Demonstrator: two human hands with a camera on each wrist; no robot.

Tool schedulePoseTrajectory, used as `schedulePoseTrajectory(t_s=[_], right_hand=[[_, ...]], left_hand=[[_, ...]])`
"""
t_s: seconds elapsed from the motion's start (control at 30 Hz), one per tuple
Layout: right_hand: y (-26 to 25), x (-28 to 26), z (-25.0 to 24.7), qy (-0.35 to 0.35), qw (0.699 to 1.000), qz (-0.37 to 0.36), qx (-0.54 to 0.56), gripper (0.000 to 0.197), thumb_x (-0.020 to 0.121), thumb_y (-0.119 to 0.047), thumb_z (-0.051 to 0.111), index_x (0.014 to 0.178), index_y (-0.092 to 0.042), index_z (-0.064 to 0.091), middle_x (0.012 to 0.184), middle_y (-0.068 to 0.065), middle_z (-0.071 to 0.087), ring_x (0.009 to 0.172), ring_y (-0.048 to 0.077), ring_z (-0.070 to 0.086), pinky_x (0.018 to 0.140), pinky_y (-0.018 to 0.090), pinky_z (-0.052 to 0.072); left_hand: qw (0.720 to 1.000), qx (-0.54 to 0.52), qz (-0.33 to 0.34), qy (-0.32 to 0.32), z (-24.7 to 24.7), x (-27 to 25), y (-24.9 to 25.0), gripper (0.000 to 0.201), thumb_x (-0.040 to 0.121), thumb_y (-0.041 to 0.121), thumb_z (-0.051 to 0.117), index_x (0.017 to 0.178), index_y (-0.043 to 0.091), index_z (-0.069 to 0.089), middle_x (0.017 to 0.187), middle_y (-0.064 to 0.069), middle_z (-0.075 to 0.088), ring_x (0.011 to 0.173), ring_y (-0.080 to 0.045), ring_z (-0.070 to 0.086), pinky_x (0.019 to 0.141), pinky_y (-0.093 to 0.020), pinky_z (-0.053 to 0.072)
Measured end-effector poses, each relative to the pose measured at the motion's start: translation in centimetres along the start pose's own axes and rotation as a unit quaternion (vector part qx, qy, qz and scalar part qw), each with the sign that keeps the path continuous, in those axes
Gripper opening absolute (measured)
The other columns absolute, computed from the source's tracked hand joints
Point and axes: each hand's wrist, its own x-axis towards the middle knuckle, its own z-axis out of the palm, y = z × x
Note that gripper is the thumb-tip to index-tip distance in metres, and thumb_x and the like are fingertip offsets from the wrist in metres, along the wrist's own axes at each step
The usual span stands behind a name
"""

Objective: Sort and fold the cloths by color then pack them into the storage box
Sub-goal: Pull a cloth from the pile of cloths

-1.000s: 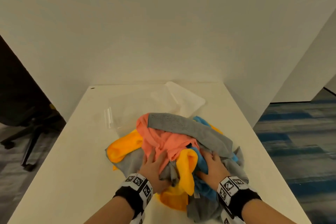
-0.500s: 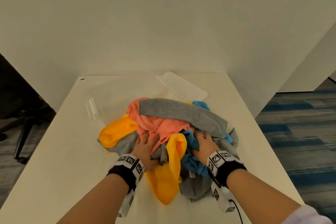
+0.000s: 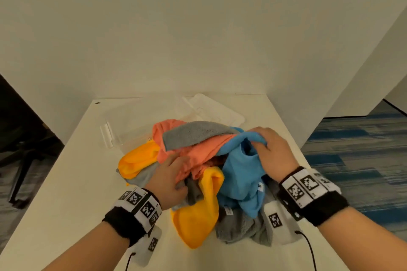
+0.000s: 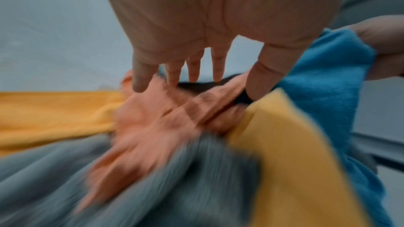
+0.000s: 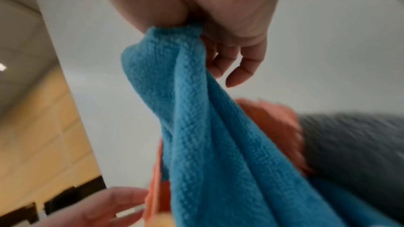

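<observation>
A heap of cloths lies mid-table: a pink cloth (image 3: 198,149), a grey cloth (image 3: 196,132) on top, yellow cloths (image 3: 198,215) and more grey underneath. My right hand (image 3: 264,145) grips a bunched fold of the blue cloth (image 3: 240,169) and holds it raised above the heap; the right wrist view shows the blue cloth (image 5: 207,127) hanging from my right hand (image 5: 218,44). My left hand (image 3: 174,167) rests flat on the heap; in the left wrist view its straight fingers (image 4: 140,78) touch the pink cloth (image 4: 164,118). The clear storage box (image 3: 114,136) stands behind the heap.
The box's translucent lid (image 3: 215,110) lies at the back of the white table (image 3: 72,182), near the wall. A white partition rises close on the right. An office chair (image 3: 22,149) stands on the floor to the left. Blue carpet lies to the right.
My right hand has taken hold of the blue cloth and pulled it up and to the right out of the heap. My left hand stays pressed on the heap.
</observation>
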Motion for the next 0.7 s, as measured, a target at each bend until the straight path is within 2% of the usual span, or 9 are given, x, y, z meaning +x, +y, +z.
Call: schedulePoseTrajectory(t_s=[0.1,0.2,0.3,0.37,0.4,0.43,0.5,0.6,0.7], right_hand=[[-5.1,-0.3,-3.2,0.011,0.995,-0.063,0.077,0.035,0.086,0.011,0.047,0.097,-0.014,0.069,0.093,-0.001,0.069,0.087,0.010,0.063,0.077,0.020,0.049],[-10.2,-0.7,-5.8,-0.004,0.987,-0.117,0.107,0.026,0.086,0.006,0.054,0.092,-0.012,0.071,0.088,-0.001,0.070,0.081,0.007,0.063,0.071,0.016,0.050],[-14.2,-1.3,-7.9,-0.012,0.979,-0.165,0.119,0.019,0.087,0.003,0.058,0.089,-0.012,0.070,0.085,0.002,0.069,0.077,0.010,0.063,0.070,0.019,0.051],[-15.9,-1.6,-9.6,-0.008,0.974,-0.192,0.118,0.017,0.088,0.002,0.058,0.091,-0.011,0.069,0.088,0.003,0.069,0.081,0.013,0.064,0.073,0.021,0.052],[-16.3,-1.7,-10.4,-0.001,0.974,-0.200,0.106,0.016,0.089,0.001,0.058,0.092,-0.010,0.068,0.089,0.003,0.069,0.082,0.014,0.064,0.074,0.022,0.052],[-16.5,-1.7,-11.3,0.006,0.975,-0.205,0.083,0.015,0.089,0.001,0.058,0.092,-0.009,0.068,0.089,0.003,0.069,0.083,0.015,0.064,0.074,0.024,0.052],[-16.2,-1.7,-12.7,0.009,0.980,-0.200,0.013,0.010,0.088,-0.002,0.060,0.091,-0.009,0.068,0.087,0.003,0.069,0.082,0.016,0.064,0.074,0.027,0.051],[-14.8,-1.9,-13.8,-0.027,0.983,-0.162,-0.088,0.012,0.085,-0.006,0.065,0.085,-0.018,0.067,0.080,-0.003,0.068,0.075,0.009,0.062,0.071,0.027,0.050],[-13.3,-2.6,-13.2,-0.069,0.976,-0.134,-0.158,0.018,0.081,-0.004,0.065,0.083,-0.022,0.067,0.077,-0.006,0.068,0.074,0.009,0.062,0.070,0.030,0.051]], left_hand=[[0.993,-0.079,0.065,0.051,-2.8,-0.2,3.9,0.083,0.071,0.061,0.045,0.144,0.025,0.030,0.148,0.004,0.033,0.133,-0.008,0.031,0.110,-0.028,0.027],[0.975,-0.160,0.140,0.070,-5.5,-0.1,8.1,0.084,0.078,0.059,0.058,0.146,0.023,0.026,0.145,0.010,0.039,0.131,-0.005,0.038,0.107,-0.033,0.037],[0.948,-0.236,0.186,0.104,-8.0,0.0,11.3,0.066,0.082,0.039,0.067,0.138,0.021,0.037,0.130,0.013,0.053,0.117,-0.001,0.052,0.095,-0.027,0.047],[0.946,-0.234,0.170,0.145,-9.9,0.0,12.1,0.041,0.080,0.023,0.063,0.120,0.023,0.053,0.111,0.010,0.064,0.101,-0.006,0.061,0.085,-0.034,0.051],[0.948,-0.225,0.161,0.155,-10.8,-0.1,12.1,0.032,0.078,0.017,0.060,0.109,0.021,0.059,0.100,0.007,0.066,0.092,-0.009,0.062,0.079,-0.037,0.052],[0.949,-0.219,0.160,0.161,-11.7,-0.3,11.9,0.024,0.076,0.015,0.058,0.099,0.020,0.062,0.088,0.007,0.066,0.081,-0.008,0.061,0.073,-0.032,0.050],[0.941,-0.233,0.172,0.172,-13.6,-0.9,11.4,0.011,0.076,0.014,0.055,0.083,0.019,0.062,0.071,0.009,0.058,0.065,-0.003,0.050,0.061,-0.018,0.041],[0.923,-0.281,0.219,0.147,-16.4,-2.2,10.9,0.012,0.085,0.017,0.055,0.083,0.006,0.060,0.072,0.001,0.055,0.066,-0.005,0.048,0.060,-0.014,0.039],[0.928,-0.265,0.245,0.091,-17.9,-3.3,9.7,0.006,0.083,0.020,0.056,0.080,0.021,0.060,0.075,0.009,0.060,0.071,-0.004,0.054,0.065,-0.017,0.043]])
